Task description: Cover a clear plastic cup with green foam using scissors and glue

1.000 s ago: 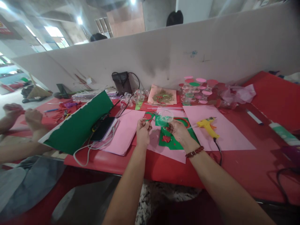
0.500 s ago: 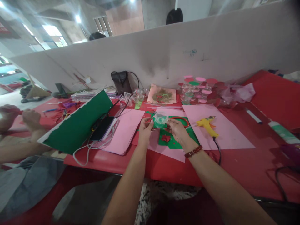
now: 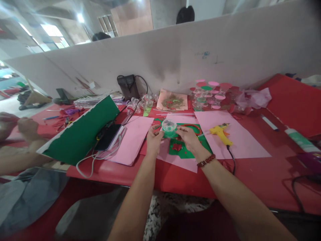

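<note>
Between my two hands is a clear plastic cup (image 3: 169, 125) with a green round base, held a little above the table. The fingers of my left hand (image 3: 153, 137) pinch its left edge. On the other side my right hand (image 3: 187, 135), with a beaded bracelet at the wrist, grips the base's right edge. Beneath lie a green sheet (image 3: 185, 153) and a crumpled red scrap (image 3: 177, 147). Red-handled scissors (image 3: 197, 126) rest just beyond my right fingers, partly hidden.
A yellow hot glue gun (image 3: 220, 132) lies on pink paper to the right. Clear cups with coloured discs (image 3: 207, 87) are stacked at the back. On the left are a green board (image 3: 82, 134), a phone (image 3: 108, 137) with a white cable, and another person's hands (image 3: 27, 129).
The cup has tilted between my fingers, so its green base shows more plainly. It has shifted slightly left; both hands keep their hold.
</note>
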Demonstrator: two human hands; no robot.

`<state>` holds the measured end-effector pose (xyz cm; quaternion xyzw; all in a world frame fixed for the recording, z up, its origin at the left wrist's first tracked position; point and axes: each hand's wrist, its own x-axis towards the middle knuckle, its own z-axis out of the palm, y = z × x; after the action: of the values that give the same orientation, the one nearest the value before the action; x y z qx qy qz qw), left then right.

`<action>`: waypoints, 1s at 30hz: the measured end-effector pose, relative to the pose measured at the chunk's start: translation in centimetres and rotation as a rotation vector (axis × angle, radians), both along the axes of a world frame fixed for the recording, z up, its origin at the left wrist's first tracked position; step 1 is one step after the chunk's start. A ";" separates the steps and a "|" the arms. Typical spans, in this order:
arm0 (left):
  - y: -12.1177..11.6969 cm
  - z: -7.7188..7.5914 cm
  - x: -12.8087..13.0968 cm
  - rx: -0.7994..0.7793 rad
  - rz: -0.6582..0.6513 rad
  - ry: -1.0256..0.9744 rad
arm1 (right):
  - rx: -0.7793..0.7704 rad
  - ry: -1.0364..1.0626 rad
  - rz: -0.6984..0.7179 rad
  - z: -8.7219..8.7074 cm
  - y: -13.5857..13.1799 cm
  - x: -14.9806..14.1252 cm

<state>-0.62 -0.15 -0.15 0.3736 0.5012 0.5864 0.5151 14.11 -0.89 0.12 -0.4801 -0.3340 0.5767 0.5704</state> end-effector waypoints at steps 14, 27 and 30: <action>-0.2 0.2 0.1 -0.052 -0.029 -0.050 | -0.060 -0.022 0.041 0.2 0.0 0.0; -0.2 0.2 0.0 -0.033 -0.057 -0.151 | -0.035 -0.072 0.040 0.0 0.1 -0.1; -0.2 0.1 0.1 -0.010 -0.119 -0.179 | -0.017 -0.053 0.027 0.0 0.1 0.0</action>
<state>-0.57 -0.37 -0.05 0.3465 0.4331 0.5832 0.5935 14.13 -0.76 0.12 -0.4955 -0.3503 0.5743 0.5495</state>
